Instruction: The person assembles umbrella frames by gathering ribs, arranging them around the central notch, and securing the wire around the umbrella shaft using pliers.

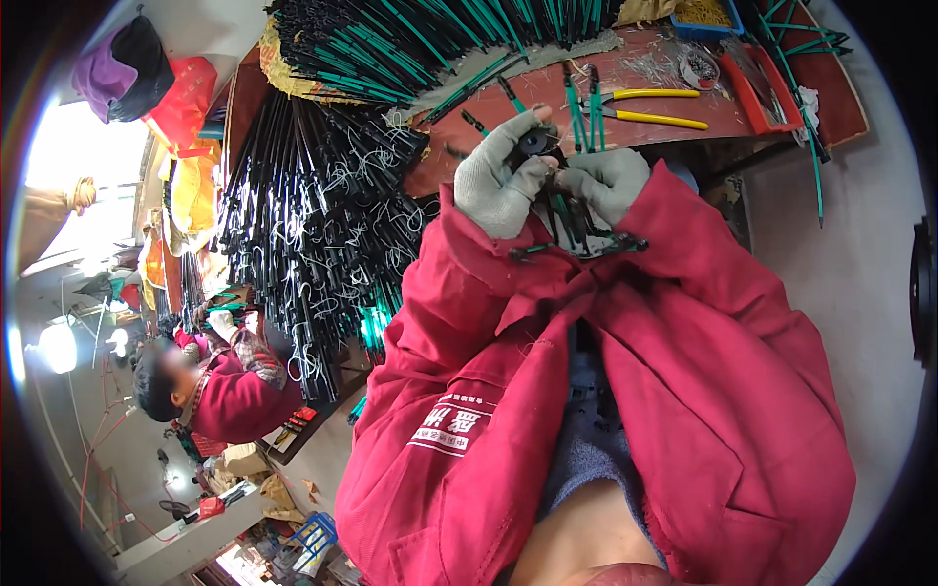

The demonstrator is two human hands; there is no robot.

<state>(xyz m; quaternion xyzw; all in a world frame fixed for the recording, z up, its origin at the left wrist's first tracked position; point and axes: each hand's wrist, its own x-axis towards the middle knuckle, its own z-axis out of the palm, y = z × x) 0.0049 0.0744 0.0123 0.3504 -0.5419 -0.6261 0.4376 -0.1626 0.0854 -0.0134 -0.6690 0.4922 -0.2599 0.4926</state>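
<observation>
Left hand [500, 181] and right hand [611, 184] grip black parts [534, 142] beside the red tabletop [625, 63]. The window [78, 142] glares on my feed.

- Work gloves [484, 195]: two, one on the left grip [500, 178] and one on the right grip [614, 186].
- Round black part [533, 143] at the left grip: one.
- Pliers [657, 94]: one pair, with two yellow handles.
- Green-ended rods on the bench [657, 140] near the gloves: at least four, two [572, 109] [595, 109] of them side by side.
- Blue tray [705, 32], far right: one.
- Round container [699, 85] beside it: one.
- Red tray [742, 92], right: one.
- Rod heaps: two, one green and black [391, 44] at the far side, one black [308, 195] at left; their rods are too many to count.
- Co-worker [239, 400], left: one.
- Blue basket [315, 537], near left: one.
</observation>
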